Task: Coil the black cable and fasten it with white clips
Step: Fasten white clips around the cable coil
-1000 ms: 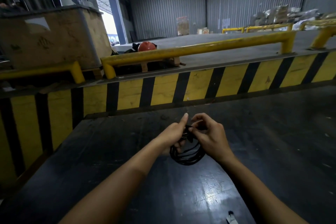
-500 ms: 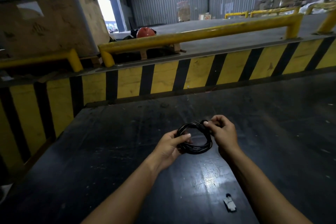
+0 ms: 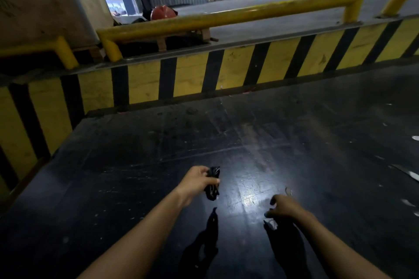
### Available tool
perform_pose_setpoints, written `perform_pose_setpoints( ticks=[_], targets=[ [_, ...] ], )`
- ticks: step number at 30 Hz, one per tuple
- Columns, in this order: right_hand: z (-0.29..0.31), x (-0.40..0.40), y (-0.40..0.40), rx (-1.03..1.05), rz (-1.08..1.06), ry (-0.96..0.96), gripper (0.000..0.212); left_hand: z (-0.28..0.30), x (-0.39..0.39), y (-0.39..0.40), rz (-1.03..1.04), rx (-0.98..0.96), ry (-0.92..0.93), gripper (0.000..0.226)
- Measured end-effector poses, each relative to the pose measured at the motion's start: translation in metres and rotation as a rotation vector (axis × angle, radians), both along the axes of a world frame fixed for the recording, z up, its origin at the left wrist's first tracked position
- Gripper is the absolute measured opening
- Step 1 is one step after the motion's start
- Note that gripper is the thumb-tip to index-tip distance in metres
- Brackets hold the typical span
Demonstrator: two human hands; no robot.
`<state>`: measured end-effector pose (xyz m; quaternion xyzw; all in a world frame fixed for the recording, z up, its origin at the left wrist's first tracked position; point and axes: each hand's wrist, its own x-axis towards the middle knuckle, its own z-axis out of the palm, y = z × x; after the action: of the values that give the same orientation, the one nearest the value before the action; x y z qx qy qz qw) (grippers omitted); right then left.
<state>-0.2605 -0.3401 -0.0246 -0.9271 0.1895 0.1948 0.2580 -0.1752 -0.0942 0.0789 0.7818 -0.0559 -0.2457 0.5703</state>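
On the shiny black table (image 3: 158, 188), close to the person, two bare arms reach out. Take the bright patch of light on the table (image 3: 249, 186) as the marker. Just to the left of that patch, the left hand (image 3: 196, 182) is closed around the bundle of coiled black cable (image 3: 212, 184). The bundle is squeezed flat, with one end sticking up past the fingers and the other end hanging down below the thumb. It is held up above the table, and its dark shadow lies on the table nearer the person.

Just to the right of the bright patch and a bit nearer the person, the right hand (image 3: 284, 208) hangs low over the table with its fingers curled loosely, partly open. Under its fingertips lies a small white plastic clip (image 3: 271, 224). It is too blurry to tell if the fingers touch it.

Far beyond the patch, a yellow and black striped wall (image 3: 226, 72) runs along the back edge of the table. Above it sits a long yellow metal rail (image 3: 226, 16), and behind that a round red hard hat (image 3: 163, 12).
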Motion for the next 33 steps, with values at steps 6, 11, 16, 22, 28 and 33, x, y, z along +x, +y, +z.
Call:
perform_pose_setpoints(
  ticks=[6, 11, 16, 22, 28, 33],
  targets=[
    [-0.027, -0.012, 0.010, 0.006, -0.052, -0.091, 0.026, -0.016, -0.001, -0.001, 0.038, 0.150, -0.071, 0.046],
    [-0.010, -0.004, 0.018, 0.253, -0.190, -0.283, 0.022, -0.008, -0.001, 0.002, -0.049, -0.019, -0.176, 0.030],
    [0.084, 0.016, 0.030, 0.613, -0.073, -0.546, 0.023, 0.011, 0.006, -0.004, -0.109, -0.023, -0.161, 0.011],
    [0.173, 0.031, 0.037, 0.605, 0.242, -0.532, 0.024, 0.059, 0.011, -0.022, -0.244, -0.091, -0.108, 0.032],
    [0.197, 0.039, 0.035, 0.471, 0.251, -0.646, 0.019, 0.090, 0.011, -0.032, -0.224, -0.130, -0.129, 0.013],
    [0.190, 0.036, 0.040, 0.333, 0.212, -0.800, 0.017, 0.105, 0.007, -0.044, -0.068, -0.211, -0.027, 0.018]
  ],
)
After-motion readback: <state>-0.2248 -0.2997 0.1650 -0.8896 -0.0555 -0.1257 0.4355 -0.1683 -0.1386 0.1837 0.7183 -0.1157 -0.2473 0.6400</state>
